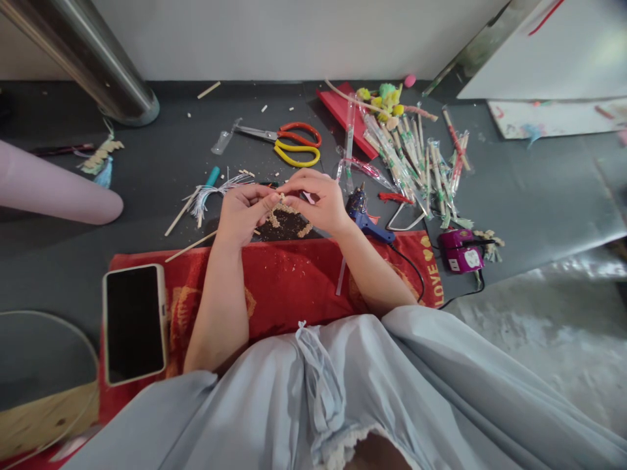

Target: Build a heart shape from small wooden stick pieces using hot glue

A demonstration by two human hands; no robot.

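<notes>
My left hand [245,212] and my right hand [321,201] meet above the dark table, fingertips pinched together. Between them is a beige, fuzzy strand [274,219] that looks like a bent pipe cleaner, its ends hanging below my fingers. A small pale piece shows by my right fingers; its kind is unclear. Just right of my right hand lies a blue hot glue gun [369,227] with its cord. Left of my left hand are white tassel threads [200,203] and thin wooden sticks [190,246]. Scissors [298,145] with red and yellow handles lie beyond my hands.
A red towel [294,281] lies under my forearms, with a phone [134,324] on its left. Several wrapped sticks [416,153] are heaped at back right, near a purple box [461,250] with a cord. A pink cylinder [59,183] juts in from the left.
</notes>
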